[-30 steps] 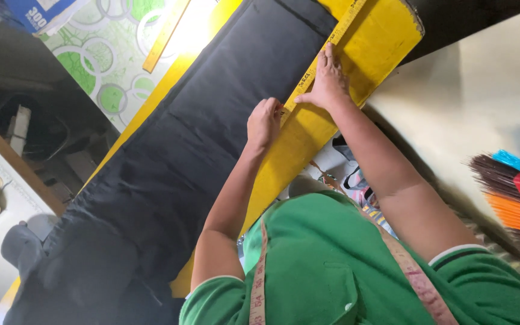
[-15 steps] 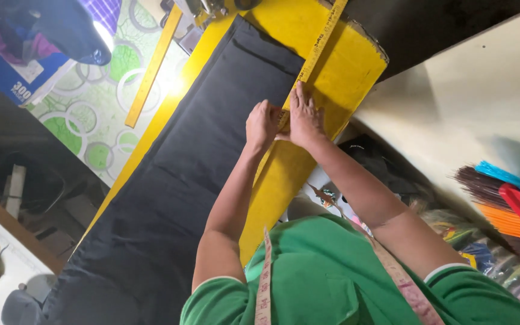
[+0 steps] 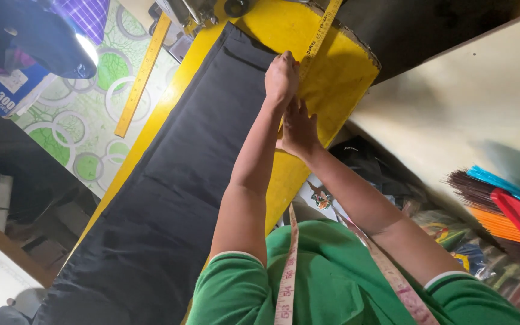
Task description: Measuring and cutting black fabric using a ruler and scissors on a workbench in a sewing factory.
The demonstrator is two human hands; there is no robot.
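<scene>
A long black fabric piece [image 3: 170, 198] lies along a yellow table [image 3: 338, 78]. A yellow ruler [image 3: 319, 37] runs beside the fabric's right edge. My left hand [image 3: 281, 78] is curled over the ruler where it meets the fabric edge; I cannot see what is under the fingers. Just behind it, my right hand [image 3: 299, 129] lies flat on the table edge, its fingers pointing at the left wrist. A measuring tape [image 3: 287, 283] hangs round my neck over a green shirt.
A second yellow ruler [image 3: 141, 77] lies on a green-and-white patterned sheet [image 3: 85, 138] left of the table. A sewing machine [image 3: 197, 11] stands at the far end. A blue box [image 3: 1, 90] and dark cloth [image 3: 31, 36] sit far left; coloured brooms [image 3: 495, 204] at right.
My left hand has slid farther along the ruler, away from me. My right hand has drawn back from the far end and now sits behind the left.
</scene>
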